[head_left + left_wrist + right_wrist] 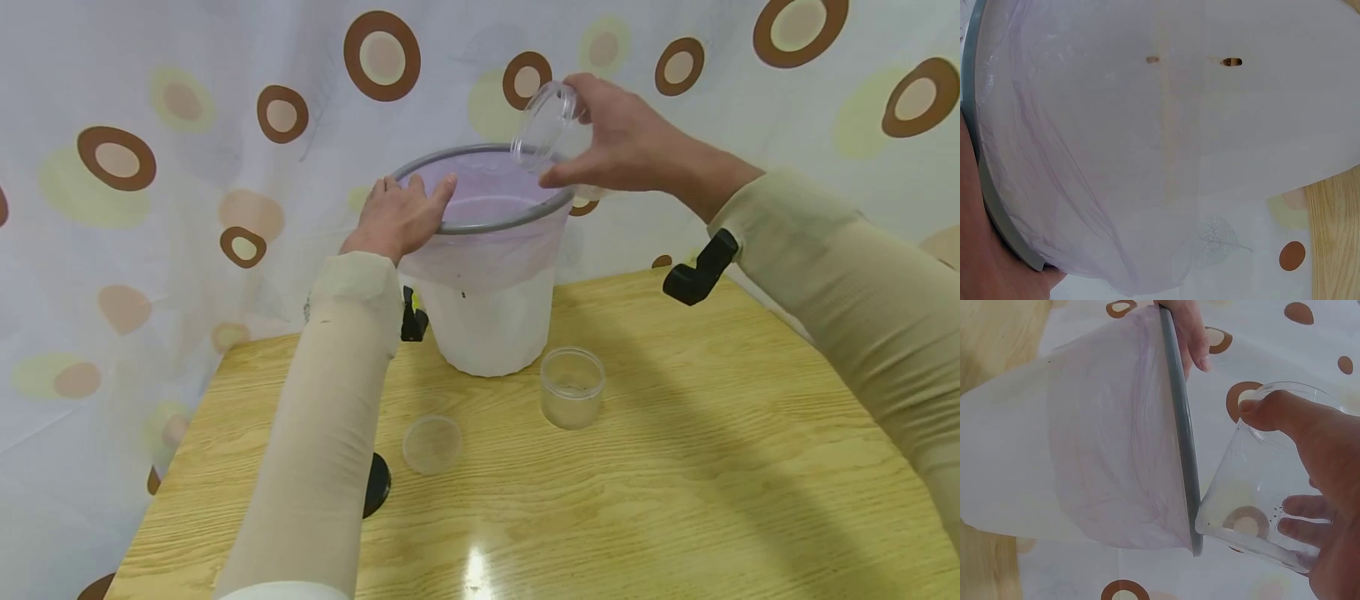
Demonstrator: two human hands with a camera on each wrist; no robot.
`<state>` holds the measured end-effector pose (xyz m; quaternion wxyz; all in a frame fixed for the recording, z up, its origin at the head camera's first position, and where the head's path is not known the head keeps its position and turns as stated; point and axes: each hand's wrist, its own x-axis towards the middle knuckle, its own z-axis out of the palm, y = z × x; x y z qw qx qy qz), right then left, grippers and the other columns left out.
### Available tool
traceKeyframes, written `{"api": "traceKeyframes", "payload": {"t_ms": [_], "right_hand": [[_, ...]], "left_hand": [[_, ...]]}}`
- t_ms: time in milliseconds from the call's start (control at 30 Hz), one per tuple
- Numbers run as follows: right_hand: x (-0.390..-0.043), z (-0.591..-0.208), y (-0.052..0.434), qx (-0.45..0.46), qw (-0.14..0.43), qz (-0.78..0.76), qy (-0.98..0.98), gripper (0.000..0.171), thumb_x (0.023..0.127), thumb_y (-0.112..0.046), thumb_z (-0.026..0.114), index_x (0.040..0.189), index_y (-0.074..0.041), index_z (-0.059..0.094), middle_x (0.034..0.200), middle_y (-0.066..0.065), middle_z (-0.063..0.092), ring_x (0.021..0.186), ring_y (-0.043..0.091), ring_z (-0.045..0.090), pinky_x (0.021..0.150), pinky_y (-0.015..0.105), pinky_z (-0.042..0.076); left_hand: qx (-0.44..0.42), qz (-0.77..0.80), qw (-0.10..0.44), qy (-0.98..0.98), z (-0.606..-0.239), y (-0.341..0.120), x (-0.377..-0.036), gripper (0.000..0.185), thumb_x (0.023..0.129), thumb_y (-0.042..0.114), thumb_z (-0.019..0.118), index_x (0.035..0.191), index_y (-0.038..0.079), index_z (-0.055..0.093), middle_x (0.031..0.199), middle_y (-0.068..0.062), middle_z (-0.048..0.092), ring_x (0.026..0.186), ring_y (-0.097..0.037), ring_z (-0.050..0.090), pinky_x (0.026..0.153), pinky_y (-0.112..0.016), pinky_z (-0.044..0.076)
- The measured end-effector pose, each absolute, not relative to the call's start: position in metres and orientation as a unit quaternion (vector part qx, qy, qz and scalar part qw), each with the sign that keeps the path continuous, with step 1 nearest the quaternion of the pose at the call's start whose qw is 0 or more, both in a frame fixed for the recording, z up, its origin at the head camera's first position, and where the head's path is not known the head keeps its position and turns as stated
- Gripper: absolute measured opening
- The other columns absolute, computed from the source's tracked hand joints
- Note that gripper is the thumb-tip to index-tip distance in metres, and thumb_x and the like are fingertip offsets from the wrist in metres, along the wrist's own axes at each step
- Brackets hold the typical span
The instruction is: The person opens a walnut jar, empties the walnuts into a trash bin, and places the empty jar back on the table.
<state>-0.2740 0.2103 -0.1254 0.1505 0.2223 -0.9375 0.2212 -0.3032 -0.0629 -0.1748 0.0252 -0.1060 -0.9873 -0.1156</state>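
My right hand (626, 137) holds a clear plastic jar (546, 125), tilted at the right side of the bin's mouth. In the right wrist view, the jar (1241, 481) lies between thumb and fingers, its edge right at the grey rim (1182, 412); a few dark specks show on it. The white bin (487, 325) stands upright with a thin purple bag liner (480, 179) folded over its top. Resting over the left of that rim is my left hand (401, 215), its fingers extended and thumb raised. In the left wrist view, the rim hides part of the left hand (997, 269).
A second clear jar (572, 392) stands open on the wooden table (675, 467), just before the bin. Left of it lies a clear round lid (432, 445). My left sleeve (322, 433) partly covers a black round object (377, 483). Behind hangs a patterned curtain (210, 50).
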Motion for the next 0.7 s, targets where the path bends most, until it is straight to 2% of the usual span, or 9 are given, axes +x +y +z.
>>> {"api": "traceKeyframes", "payload": {"t_ms": [333, 567, 700], "right_hand": [[-0.253, -0.13, 0.216, 0.204, 0.135, 0.276, -0.93, 0.098, 0.075, -0.044, 0.083, 0.152, -0.016, 0.028, 0.143, 0.015, 0.049, 0.132, 0.031, 0.044, 0.104, 0.054, 0.039], [-0.237, -0.138, 0.218, 0.23, 0.126, 0.315, -0.912, 0.093, 0.077, -0.041, 0.082, 0.15, -0.014, 0.032, 0.141, 0.011, 0.053, 0.137, 0.031, 0.046, 0.113, 0.057, 0.034], [-0.227, -0.143, 0.216, 0.237, 0.119, 0.333, -0.905, 0.089, 0.077, -0.04, 0.083, 0.147, -0.014, 0.034, 0.138, 0.01, 0.053, 0.136, 0.034, 0.047, 0.11, 0.058, 0.037]], "left_hand": [[-0.107, -0.121, 0.025, -0.987, -0.175, -0.059, -0.304, 0.088, 0.098, 0.069, 0.007, 0.16, 0.006, 0.01, 0.164, -0.026, 0.006, 0.154, -0.038, 0.002, 0.126, -0.046, 0.007], [-0.11, -0.122, 0.026, -0.986, -0.176, -0.059, -0.304, 0.088, 0.098, 0.069, 0.007, 0.16, 0.006, 0.011, 0.163, -0.027, 0.007, 0.154, -0.038, 0.003, 0.126, -0.046, 0.008], [-0.112, -0.122, 0.026, -0.986, -0.175, -0.06, -0.304, 0.088, 0.098, 0.069, 0.006, 0.16, 0.006, 0.01, 0.163, -0.027, 0.006, 0.154, -0.038, 0.002, 0.126, -0.046, 0.007]]}}
